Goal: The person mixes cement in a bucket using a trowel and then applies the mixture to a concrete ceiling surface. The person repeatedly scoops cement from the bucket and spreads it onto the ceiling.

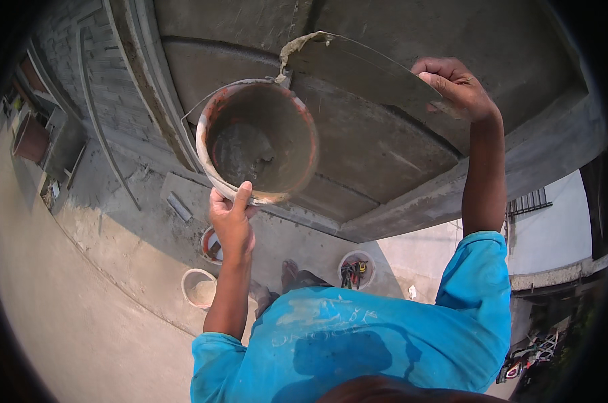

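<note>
I view the work from the head camera. The left hand (233, 218) is at the lower rim of the bucket (298, 131). I read its grip as narrow and loaded: the thumb lies over the rim, and the fingers are on the outside, partly hidden. The bucket is held up off the floor (136, 282), left of centre in my view, with its mouth facing the camera. Orange-red shows through grey smears along the rim. A wire handle (187, 129) stands out on the left side. Wet mortar (240, 146) covers the bottom.

The right hand (459, 87) is at upper right. I read its grip as closed, pinching the right end of a thin, bowed blade (367, 70) between thumb and fingers. The blade extends leftward toward the bucket. A lump of mortar (296, 48) clings to its far end and hangs near the upper rim; I cannot tell whether the two touch.

Behind both items I see a grey plastered surface (398, 158) crossed by dark grooves. Below, a tool pail (369, 281) sits on the floor to the right of the person's foot (289, 269). On the left side, beyond the forearm, I locate a small pail (186, 290) with pale contents and, just beside it, an orange-rimmed container (205, 243).
</note>
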Demonstrator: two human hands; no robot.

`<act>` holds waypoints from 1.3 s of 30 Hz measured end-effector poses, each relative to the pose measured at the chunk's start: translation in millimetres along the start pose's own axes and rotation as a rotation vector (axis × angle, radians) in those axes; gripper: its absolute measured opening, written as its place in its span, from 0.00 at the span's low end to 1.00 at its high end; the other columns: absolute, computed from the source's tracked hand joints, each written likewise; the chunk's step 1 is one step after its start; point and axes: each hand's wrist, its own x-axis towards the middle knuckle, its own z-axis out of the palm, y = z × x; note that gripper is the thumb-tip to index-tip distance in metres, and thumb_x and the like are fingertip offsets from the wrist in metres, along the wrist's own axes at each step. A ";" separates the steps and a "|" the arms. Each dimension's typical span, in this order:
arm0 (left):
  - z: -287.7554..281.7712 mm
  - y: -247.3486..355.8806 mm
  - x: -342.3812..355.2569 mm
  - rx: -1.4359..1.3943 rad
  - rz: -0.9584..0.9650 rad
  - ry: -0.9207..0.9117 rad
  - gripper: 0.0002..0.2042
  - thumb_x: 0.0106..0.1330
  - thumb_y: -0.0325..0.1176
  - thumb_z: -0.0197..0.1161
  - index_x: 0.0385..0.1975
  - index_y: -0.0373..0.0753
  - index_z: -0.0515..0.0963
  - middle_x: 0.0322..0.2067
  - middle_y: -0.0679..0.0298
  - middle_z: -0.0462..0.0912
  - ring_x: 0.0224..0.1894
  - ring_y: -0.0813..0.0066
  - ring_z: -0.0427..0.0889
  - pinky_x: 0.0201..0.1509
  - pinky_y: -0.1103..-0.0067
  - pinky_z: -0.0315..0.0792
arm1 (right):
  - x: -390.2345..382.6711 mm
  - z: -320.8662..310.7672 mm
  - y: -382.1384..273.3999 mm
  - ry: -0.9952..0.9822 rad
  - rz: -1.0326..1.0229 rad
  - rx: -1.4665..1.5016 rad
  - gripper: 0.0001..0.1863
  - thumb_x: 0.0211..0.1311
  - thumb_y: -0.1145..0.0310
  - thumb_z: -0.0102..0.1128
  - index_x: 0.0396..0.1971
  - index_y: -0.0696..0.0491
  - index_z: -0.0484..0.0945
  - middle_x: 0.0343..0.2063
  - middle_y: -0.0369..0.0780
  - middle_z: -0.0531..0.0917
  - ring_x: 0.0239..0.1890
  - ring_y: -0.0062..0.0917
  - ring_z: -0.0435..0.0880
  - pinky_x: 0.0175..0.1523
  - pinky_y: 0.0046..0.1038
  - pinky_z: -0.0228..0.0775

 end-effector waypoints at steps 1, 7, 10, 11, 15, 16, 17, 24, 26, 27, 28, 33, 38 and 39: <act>-2.3 -1.0 2.2 0.001 -0.001 0.006 0.13 0.66 0.26 0.69 0.46 0.37 0.73 0.41 0.62 0.82 0.38 0.78 0.83 0.35 0.79 0.83 | 12.9 -3.7 5.0 0.115 0.124 -0.002 0.19 0.72 0.53 0.58 0.37 0.56 0.82 0.25 0.34 0.79 0.24 0.14 0.75 0.30 0.21 0.69; -5.5 -8.9 9.3 0.006 -0.043 -0.034 0.13 0.66 0.24 0.68 0.47 0.36 0.73 0.41 0.61 0.82 0.39 0.76 0.84 0.37 0.77 0.85 | 28.0 -65.2 -48.6 0.659 0.070 -0.521 0.19 0.70 0.50 0.56 0.39 0.53 0.81 0.27 0.43 0.82 0.30 0.35 0.82 0.34 0.39 0.74; -3.0 -14.0 6.0 -0.039 -0.080 -0.049 0.13 0.66 0.24 0.67 0.47 0.36 0.72 0.41 0.60 0.83 0.39 0.73 0.85 0.39 0.74 0.85 | 15.6 -30.3 -69.7 0.708 0.212 -0.450 0.24 0.72 0.44 0.52 0.37 0.52 0.81 0.24 0.37 0.79 0.26 0.24 0.78 0.30 0.30 0.71; 1.3 -15.0 3.6 -0.057 -0.109 -0.055 0.13 0.67 0.24 0.67 0.47 0.36 0.72 0.41 0.60 0.83 0.39 0.73 0.85 0.39 0.74 0.85 | 10.2 -20.8 -67.3 0.723 0.260 -0.471 0.28 0.74 0.40 0.49 0.36 0.53 0.81 0.21 0.32 0.76 0.22 0.13 0.74 0.26 0.22 0.69; 8.4 -11.2 1.9 -0.103 -0.162 -0.109 0.14 0.67 0.24 0.66 0.49 0.36 0.71 0.44 0.58 0.82 0.41 0.69 0.86 0.42 0.70 0.85 | 9.8 -0.9 -41.3 0.501 0.380 -0.498 0.27 0.73 0.39 0.50 0.37 0.50 0.81 0.20 0.32 0.76 0.22 0.15 0.73 0.29 0.23 0.68; 12.0 -11.5 1.7 -0.113 -0.180 -0.132 0.15 0.68 0.25 0.66 0.50 0.36 0.70 0.45 0.56 0.82 0.43 0.66 0.86 0.46 0.67 0.84 | 6.1 9.6 -38.1 0.472 0.385 -0.494 0.26 0.73 0.40 0.52 0.37 0.50 0.81 0.20 0.32 0.75 0.23 0.16 0.73 0.30 0.23 0.68; 12.6 -9.8 1.0 -0.121 -0.203 -0.154 0.15 0.68 0.26 0.66 0.51 0.36 0.69 0.47 0.54 0.81 0.46 0.62 0.86 0.50 0.64 0.84 | 2.0 19.2 -35.2 0.444 0.395 -0.488 0.25 0.72 0.41 0.53 0.37 0.50 0.81 0.21 0.32 0.75 0.23 0.16 0.72 0.30 0.23 0.67; 20.0 -10.4 6.8 -0.117 -0.209 -0.176 0.17 0.68 0.27 0.66 0.52 0.36 0.68 0.46 0.56 0.81 0.45 0.63 0.86 0.50 0.65 0.84 | -6.6 61.9 -11.3 0.415 -0.095 -0.706 0.20 0.71 0.49 0.59 0.40 0.54 0.80 0.25 0.32 0.75 0.24 0.18 0.69 0.31 0.26 0.64; 14.4 -10.3 6.0 -0.085 -0.196 -0.136 0.16 0.67 0.26 0.66 0.51 0.36 0.69 0.46 0.56 0.81 0.44 0.64 0.86 0.49 0.65 0.84 | -12.1 85.9 -6.5 0.223 0.073 -0.391 0.18 0.72 0.52 0.57 0.42 0.53 0.80 0.25 0.32 0.75 0.24 0.18 0.69 0.31 0.26 0.64; 16.4 -13.2 5.2 -0.077 -0.199 -0.133 0.16 0.67 0.25 0.66 0.51 0.36 0.69 0.46 0.56 0.81 0.44 0.64 0.86 0.48 0.66 0.85 | -14.1 99.8 4.9 0.073 0.254 -0.074 0.17 0.72 0.53 0.56 0.42 0.53 0.80 0.25 0.33 0.74 0.24 0.18 0.70 0.31 0.26 0.64; 20.2 -19.3 5.3 -0.076 -0.192 -0.153 0.16 0.67 0.25 0.66 0.51 0.36 0.69 0.45 0.56 0.81 0.44 0.64 0.86 0.48 0.66 0.85 | -16.1 111.6 21.0 -0.071 0.433 0.241 0.16 0.72 0.55 0.54 0.42 0.53 0.81 0.24 0.33 0.74 0.23 0.18 0.70 0.31 0.26 0.64; 6.2 -16.5 3.6 -0.017 -0.129 -0.063 0.14 0.64 0.22 0.66 0.46 0.36 0.71 0.42 0.58 0.82 0.40 0.71 0.86 0.42 0.70 0.87 | -5.3 127.4 40.4 0.029 0.343 -0.310 0.18 0.72 0.53 0.55 0.41 0.54 0.82 0.22 0.36 0.76 0.25 0.24 0.72 0.35 0.31 0.68; 5.3 -12.8 12.2 -0.056 -0.125 -0.044 0.13 0.65 0.22 0.66 0.46 0.36 0.71 0.42 0.58 0.82 0.38 0.71 0.86 0.40 0.71 0.87 | 11.9 60.4 13.4 0.594 0.093 -1.025 0.21 0.68 0.49 0.58 0.49 0.49 0.81 0.43 0.43 0.85 0.47 0.40 0.85 0.48 0.43 0.77; 4.8 -12.1 11.9 -0.062 -0.126 -0.049 0.13 0.65 0.22 0.66 0.46 0.36 0.71 0.41 0.58 0.82 0.38 0.71 0.86 0.40 0.71 0.87 | 15.8 57.4 10.8 0.608 0.083 -1.112 0.19 0.67 0.50 0.59 0.48 0.48 0.81 0.43 0.42 0.85 0.46 0.40 0.86 0.47 0.43 0.78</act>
